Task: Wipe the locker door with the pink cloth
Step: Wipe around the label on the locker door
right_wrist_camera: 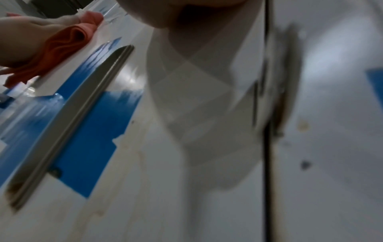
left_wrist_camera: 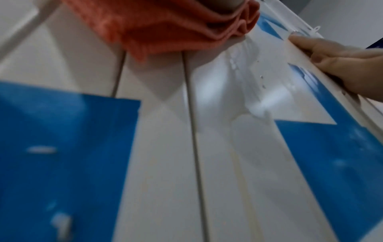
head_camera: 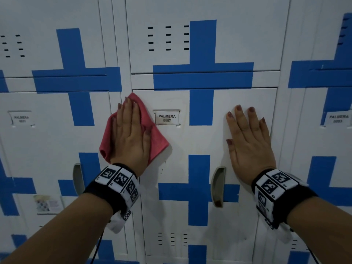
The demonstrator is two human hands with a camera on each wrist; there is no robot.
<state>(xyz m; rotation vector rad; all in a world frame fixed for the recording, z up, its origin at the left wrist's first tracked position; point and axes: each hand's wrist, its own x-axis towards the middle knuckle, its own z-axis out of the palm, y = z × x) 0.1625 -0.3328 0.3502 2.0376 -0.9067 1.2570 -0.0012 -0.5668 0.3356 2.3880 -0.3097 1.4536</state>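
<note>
The white locker door (head_camera: pixel 182 141) with blue cross stripes and a "PALMERA 0007" label (head_camera: pixel 167 118) fills the middle of the head view. My left hand (head_camera: pixel 131 134) lies flat, fingers straight, pressing the pink cloth (head_camera: pixel 160 143) against the door's upper left corner, beside the label. The cloth (left_wrist_camera: pixel 165 24) bunches under the palm in the left wrist view, and shows again as the cloth (right_wrist_camera: pixel 62 47) at the far left of the right wrist view. My right hand (head_camera: pixel 247 138) lies flat on the door's right side, fingers spread, holding nothing.
A grey recessed handle (head_camera: pixel 218 186) sits on the door below and left of my right hand; the same handle (right_wrist_camera: pixel 68 124) crosses the right wrist view. Neighbouring lockers (head_camera: pixel 47 130) stand on both sides, with another handle (head_camera: pixel 78 178) at the left. Vent slots (head_camera: pixel 172 239) sit low on the door.
</note>
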